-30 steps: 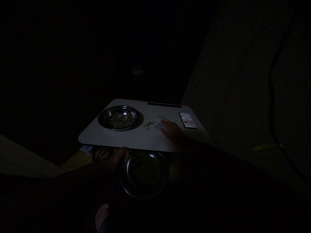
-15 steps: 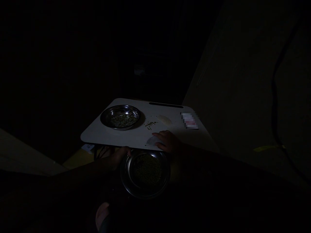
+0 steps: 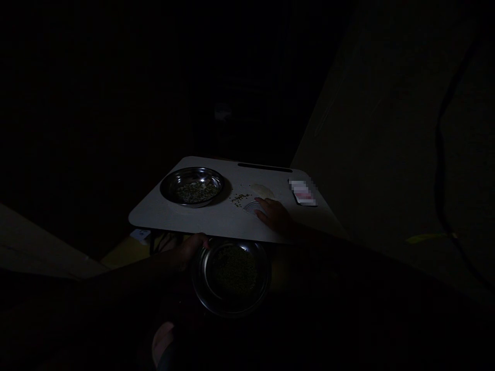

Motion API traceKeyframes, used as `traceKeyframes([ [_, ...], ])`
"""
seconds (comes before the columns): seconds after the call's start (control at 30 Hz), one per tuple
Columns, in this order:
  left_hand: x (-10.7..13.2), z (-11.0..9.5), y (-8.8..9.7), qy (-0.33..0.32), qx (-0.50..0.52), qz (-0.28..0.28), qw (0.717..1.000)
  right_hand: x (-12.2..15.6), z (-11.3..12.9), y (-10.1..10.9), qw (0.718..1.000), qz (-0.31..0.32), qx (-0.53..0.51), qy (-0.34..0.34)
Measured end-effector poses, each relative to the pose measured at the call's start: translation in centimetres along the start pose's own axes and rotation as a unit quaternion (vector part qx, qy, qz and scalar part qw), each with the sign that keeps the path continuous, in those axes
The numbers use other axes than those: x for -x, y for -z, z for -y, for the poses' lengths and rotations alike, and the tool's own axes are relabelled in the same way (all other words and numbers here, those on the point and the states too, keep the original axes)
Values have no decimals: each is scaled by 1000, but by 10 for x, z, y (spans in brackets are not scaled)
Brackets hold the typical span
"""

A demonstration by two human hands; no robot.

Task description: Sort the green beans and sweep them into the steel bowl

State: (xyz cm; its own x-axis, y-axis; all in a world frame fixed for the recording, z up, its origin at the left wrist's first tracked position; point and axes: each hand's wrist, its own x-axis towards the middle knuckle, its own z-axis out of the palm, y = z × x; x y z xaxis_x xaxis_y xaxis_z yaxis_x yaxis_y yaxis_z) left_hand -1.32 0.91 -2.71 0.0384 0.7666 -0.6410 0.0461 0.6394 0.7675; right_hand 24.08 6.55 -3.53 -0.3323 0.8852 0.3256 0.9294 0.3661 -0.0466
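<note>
The table (image 3: 181,221) has the near bowl (image 3: 228,309) at six o'clock, rim clasped by the left hand (image 3: 192,246); the far bowl (image 3: 193,205) at ten. The phone (image 3: 302,192) at two shows nothing legible. Near centre, the right hand (image 3: 276,214) grips a disc (image 3: 251,207), perhaps a lid, best kept flat lest seeds (image 3: 240,199) alongside skitter.

Right of centre, you see a phone (image 3: 303,192) lying on the bench (image 3: 181,220); toward the right edge, a dark cable (image 3: 440,175) runs down the wall (image 3: 382,165).
</note>
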Motion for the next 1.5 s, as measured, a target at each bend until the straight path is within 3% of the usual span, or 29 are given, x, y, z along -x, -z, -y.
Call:
traceKeyframes([
  [0.13, -2, 0, 2, 36, -5, 32, 999, -5, 7, 2, 1000, 5, 21, -10],
  [0.37, 1, 1, 0, -6, 6, 22, 1000, -11, 13, 8, 998, 25, 44, -33],
  [0.57, 3, 1, -2, -20, -12, -43, 999, -16, 13, 6, 997, 26, 49, -53],
  [0.7, 4, -2, -2, 8, -7, -13, 1000, -18, 14, 6, 998, 26, 48, -35],
  [0.9, 6, -4, -3, -15, -6, -5, 1000, -16, 14, 7, 998, 37, 48, -33],
  [1.13, 3, -1, -1, -4, -1, -11, 1000, -16, 13, 6, 999, 29, 29, -12],
  [1.5, -6, 4, 3, 12, 8, 26, 1000, -13, 14, 4, 999, 20, 29, 3],
])
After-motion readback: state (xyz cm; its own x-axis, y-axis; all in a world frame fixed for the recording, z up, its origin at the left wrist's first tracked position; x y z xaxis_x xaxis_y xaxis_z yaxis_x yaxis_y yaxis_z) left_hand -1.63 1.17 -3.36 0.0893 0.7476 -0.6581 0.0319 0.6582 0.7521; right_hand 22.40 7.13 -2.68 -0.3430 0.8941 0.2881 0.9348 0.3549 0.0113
